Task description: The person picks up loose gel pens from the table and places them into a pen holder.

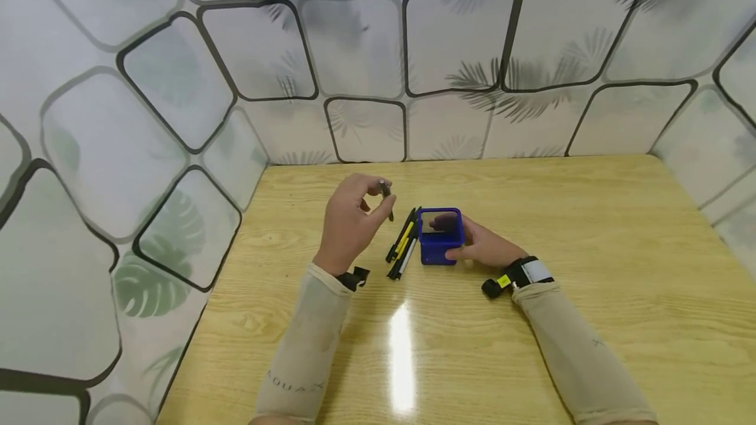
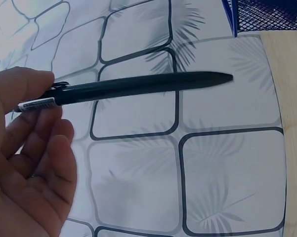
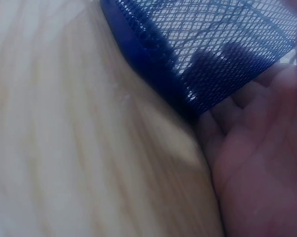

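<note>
Near mid-table point(image 1: 590, 228), left hand point(image 1: 350, 220) pinches one dark pen point(image 2: 143, 88) at the clip end, thumb to fingers, rest loosely bent; pen held in air, left of cup. Right hand point(image 1: 489, 244) curled round right side of one blue mesh cup point(image 1: 438, 253), upright. Loose pens point(image 1: 404, 241), at least three, overlapping, just left of cup; exact count unclear. Wide table strip right of cup, narrower one to far edge.
</note>
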`<state>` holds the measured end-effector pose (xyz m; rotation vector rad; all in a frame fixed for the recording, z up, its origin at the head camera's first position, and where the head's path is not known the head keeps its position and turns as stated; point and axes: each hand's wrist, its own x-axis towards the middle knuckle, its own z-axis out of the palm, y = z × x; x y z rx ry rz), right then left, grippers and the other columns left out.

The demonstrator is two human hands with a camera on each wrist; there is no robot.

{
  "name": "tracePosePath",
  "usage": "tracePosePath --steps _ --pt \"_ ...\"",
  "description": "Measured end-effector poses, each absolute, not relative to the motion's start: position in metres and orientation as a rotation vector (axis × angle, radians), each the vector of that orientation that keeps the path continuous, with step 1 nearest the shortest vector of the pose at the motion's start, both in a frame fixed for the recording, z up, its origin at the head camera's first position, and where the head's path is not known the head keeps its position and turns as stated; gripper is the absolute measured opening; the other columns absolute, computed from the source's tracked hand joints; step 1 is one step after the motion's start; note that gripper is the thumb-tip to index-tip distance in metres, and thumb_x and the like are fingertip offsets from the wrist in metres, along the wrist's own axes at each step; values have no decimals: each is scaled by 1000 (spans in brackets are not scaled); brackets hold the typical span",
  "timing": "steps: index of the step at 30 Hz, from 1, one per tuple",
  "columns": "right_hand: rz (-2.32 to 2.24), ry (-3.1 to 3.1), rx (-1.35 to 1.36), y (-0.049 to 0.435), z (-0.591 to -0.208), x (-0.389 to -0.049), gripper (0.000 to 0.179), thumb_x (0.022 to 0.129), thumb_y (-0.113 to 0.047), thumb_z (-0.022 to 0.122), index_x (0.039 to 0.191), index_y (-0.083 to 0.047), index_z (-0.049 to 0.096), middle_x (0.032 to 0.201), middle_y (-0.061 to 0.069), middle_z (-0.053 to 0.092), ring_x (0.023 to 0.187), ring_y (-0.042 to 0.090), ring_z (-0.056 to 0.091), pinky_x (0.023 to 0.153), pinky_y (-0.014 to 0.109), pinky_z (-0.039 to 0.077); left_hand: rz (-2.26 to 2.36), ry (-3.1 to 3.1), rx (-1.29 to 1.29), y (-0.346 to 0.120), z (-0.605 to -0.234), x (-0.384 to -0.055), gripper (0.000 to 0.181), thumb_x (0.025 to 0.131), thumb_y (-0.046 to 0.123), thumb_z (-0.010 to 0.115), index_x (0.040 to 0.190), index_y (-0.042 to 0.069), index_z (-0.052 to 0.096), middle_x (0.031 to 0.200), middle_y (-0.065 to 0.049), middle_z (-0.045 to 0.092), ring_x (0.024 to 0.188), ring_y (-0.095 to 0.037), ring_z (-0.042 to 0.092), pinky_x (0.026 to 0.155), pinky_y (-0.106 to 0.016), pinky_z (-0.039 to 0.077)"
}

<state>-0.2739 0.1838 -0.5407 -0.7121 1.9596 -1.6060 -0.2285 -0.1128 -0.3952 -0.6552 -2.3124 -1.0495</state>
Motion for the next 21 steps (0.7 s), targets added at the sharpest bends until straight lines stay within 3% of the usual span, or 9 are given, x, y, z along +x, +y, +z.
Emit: tracePosePath --steps 7,14,21 --pt "-1637 1930 -685 183 -542 -273 80 95 -17 77 160 -18 31 164 9 37 149 36 36 116 49 36 -1097 -2203 -697 -113 -395 -226 27 92 22 81 115 9 75 99 -5 73 86 -17 67 66 -30 55" --pt "-1624 1958 -704 182 -542 -274 79 96 -19 76 160 -14 30 163 11 37 149 37 35 118 59 30 -1135 -2094 -771 -111 -396 -226 29 88 18 85 114 7 76 94 -5 77 81 -13 71 63 -28 54" --pt "-1628 1937 -688 183 -541 -273 79 96 -18 76 160 -17 30 164 10 36 150 36 35 117 56 32 -1123 -2104 -843 -106 -401 -226 33 88 14 84 119 8 73 101 -4 78 87 -14 74 64 -24 56"
